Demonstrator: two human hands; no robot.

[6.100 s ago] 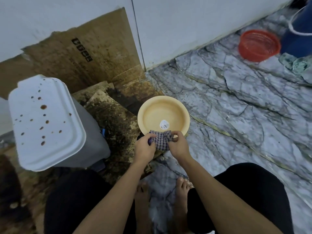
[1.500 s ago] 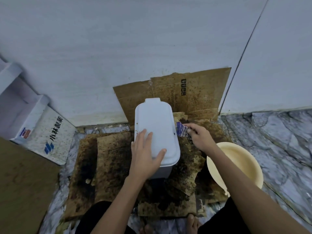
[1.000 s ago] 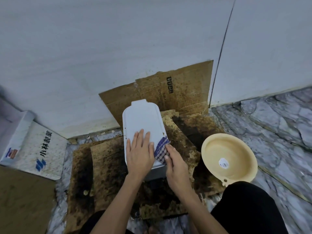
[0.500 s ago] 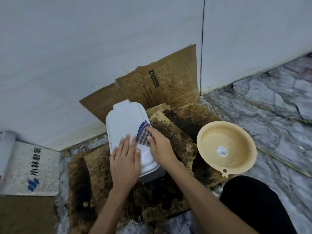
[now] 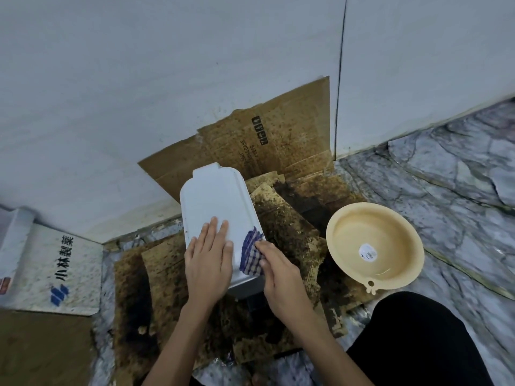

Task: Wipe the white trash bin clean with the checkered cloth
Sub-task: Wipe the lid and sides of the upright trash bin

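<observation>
Left hand (image 5: 208, 263): flat, fingers spread, pressing the white trash bin (image 5: 217, 207) lid.
Right hand (image 5: 281, 277): beside it, fingers pinning the checkered cloth (image 5: 250, 253) to the lid's right edge.

One white bin (image 5: 216, 201); one checkered cloth (image 5: 251, 253); one yellow basin (image 5: 374, 246); two hands (left (image 5: 209, 263), right (image 5: 281, 277)).

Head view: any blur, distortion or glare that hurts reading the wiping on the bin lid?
Head view: wide-angle bending curves the wall; motion blur smears the checkered cloth under the right hand and the floor at right; lighting is dim and even, no glare on the white trash bin.
</observation>
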